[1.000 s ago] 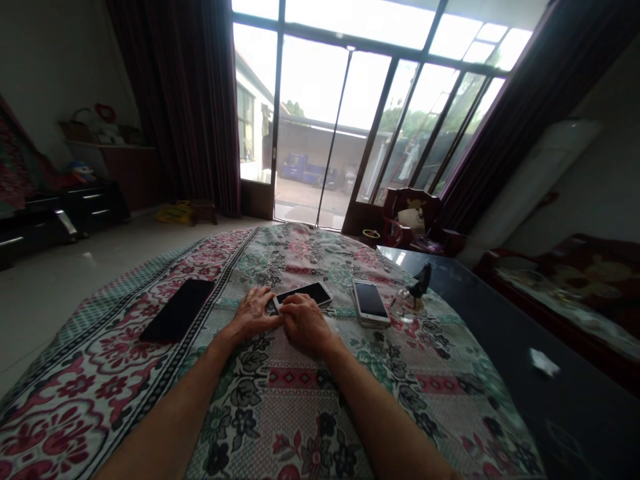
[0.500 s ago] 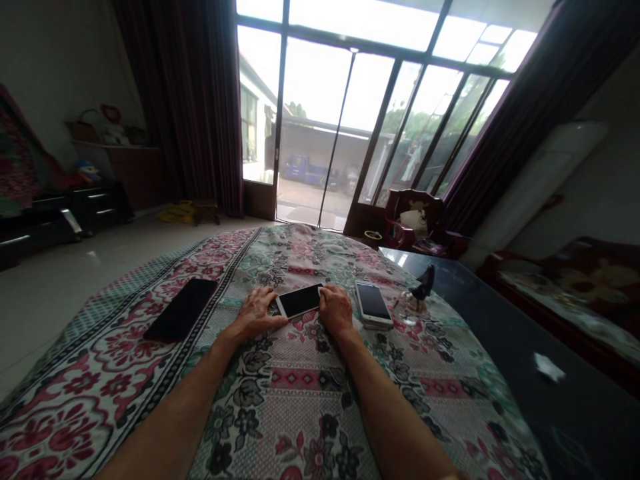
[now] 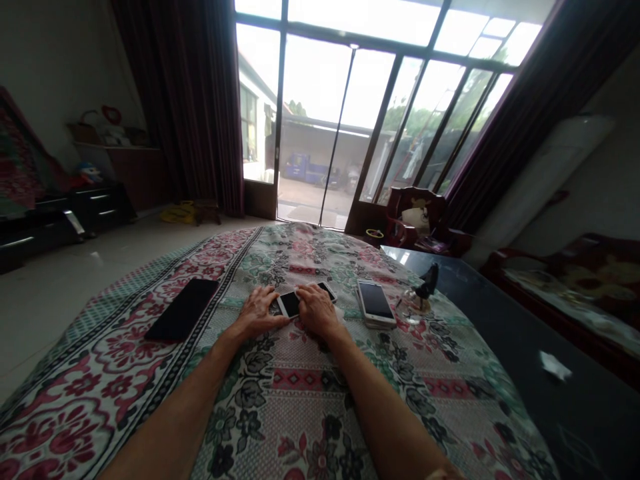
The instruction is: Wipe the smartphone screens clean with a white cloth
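A white-framed smartphone (image 3: pixel 289 305) with a dark screen lies tilted on the patterned tablecloth (image 3: pixel 310 360). My left hand (image 3: pixel 259 311) grips its left end, thumb along the near edge and fingers at the far side. Across the middle of the screen rests my right hand (image 3: pixel 316 310), its fingers bent and pressed together. A whitish scrap (image 3: pixel 340 313) shows beside that palm; its kind is unclear, and what lies under the fingers is hidden. The phone's right end sticks out beyond the right hand.
Right of my hands is a small stack of phones (image 3: pixel 376 301), with a clear glass object with a black top (image 3: pixel 425 287) beyond it. A large black tablet-like slab (image 3: pixel 183 310) lies at left. A dark table (image 3: pixel 505 333) bearing a white crumpled piece (image 3: pixel 555 366) adjoins on the right.
My right hand has slid left from the phone's right end to the middle of its screen, uncovering that end. The left hand and the phone stay nearly in place.
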Motion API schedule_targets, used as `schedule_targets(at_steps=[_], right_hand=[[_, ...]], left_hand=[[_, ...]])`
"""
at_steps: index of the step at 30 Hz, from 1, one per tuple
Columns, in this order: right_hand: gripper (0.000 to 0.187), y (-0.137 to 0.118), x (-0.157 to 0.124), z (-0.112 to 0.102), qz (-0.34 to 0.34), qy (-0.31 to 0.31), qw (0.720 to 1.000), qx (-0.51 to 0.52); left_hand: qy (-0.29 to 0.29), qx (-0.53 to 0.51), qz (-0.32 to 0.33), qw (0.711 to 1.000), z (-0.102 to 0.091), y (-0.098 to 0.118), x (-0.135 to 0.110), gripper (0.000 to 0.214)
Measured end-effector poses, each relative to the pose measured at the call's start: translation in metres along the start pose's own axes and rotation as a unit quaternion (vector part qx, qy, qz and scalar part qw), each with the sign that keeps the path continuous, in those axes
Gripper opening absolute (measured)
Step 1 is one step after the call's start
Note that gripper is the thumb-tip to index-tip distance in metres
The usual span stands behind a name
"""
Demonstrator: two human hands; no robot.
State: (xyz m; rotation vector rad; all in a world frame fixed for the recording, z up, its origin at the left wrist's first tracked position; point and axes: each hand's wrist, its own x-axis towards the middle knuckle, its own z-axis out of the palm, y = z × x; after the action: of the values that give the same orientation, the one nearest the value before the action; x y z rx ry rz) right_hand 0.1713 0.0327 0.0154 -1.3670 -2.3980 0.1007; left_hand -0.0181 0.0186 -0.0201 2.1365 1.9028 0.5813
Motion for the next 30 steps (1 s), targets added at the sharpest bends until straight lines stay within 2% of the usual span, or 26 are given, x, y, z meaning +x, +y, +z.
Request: schedule_targets(at_steps=[4, 6, 8, 13, 15, 18, 23, 26, 30], right_hand=[[0.036, 0.026, 0.005, -0.004, 0.100, 0.027, 0.994, -0.023], [0.036, 0.031, 0.005, -0.003, 0.125, 0.032, 0.991, -0.029], [0.038, 0.027, 0.002, -0.002, 0.120, 0.024, 0.992, -0.033], [0.041, -0.006, -0.005, 0.005, 0.021, -0.010, 1.000, -0.018], [0.040, -0.013, -0.005, 0.007, 0.002, -0.022, 1.000, -0.009], [0.039, -0.007, 0.000, 0.007, 0.049, -0.021, 0.999, -0.010], [0.038, 0.024, 0.009, 0.004, 0.149, 0.019, 0.988, -0.027], [0.037, 0.030, 0.009, 0.003, 0.158, 0.039, 0.986, -0.039], [0.040, 0.018, 0.004, 0.002, 0.125, 0.010, 0.991, -0.048]], left_hand=[[-0.003, -0.012, 0.004, 1.000, -0.003, 0.002, -0.001, 0.071], [-0.005, -0.013, 0.006, 1.000, -0.003, 0.002, -0.001, 0.072], [-0.007, -0.012, 0.005, 1.000, -0.003, 0.002, -0.001, 0.073], [0.005, -0.009, 0.004, 1.000, 0.000, 0.000, 0.000, 0.068], [0.010, -0.006, 0.004, 1.000, 0.001, 0.000, 0.000, 0.066], [0.013, -0.007, 0.010, 1.000, 0.001, 0.000, 0.000, 0.066], [0.002, -0.011, 0.005, 1.000, -0.002, 0.002, -0.001, 0.070], [0.006, -0.013, 0.001, 1.000, -0.003, 0.003, -0.001, 0.070], [0.010, -0.014, 0.004, 1.000, -0.002, 0.002, -0.001, 0.068]])
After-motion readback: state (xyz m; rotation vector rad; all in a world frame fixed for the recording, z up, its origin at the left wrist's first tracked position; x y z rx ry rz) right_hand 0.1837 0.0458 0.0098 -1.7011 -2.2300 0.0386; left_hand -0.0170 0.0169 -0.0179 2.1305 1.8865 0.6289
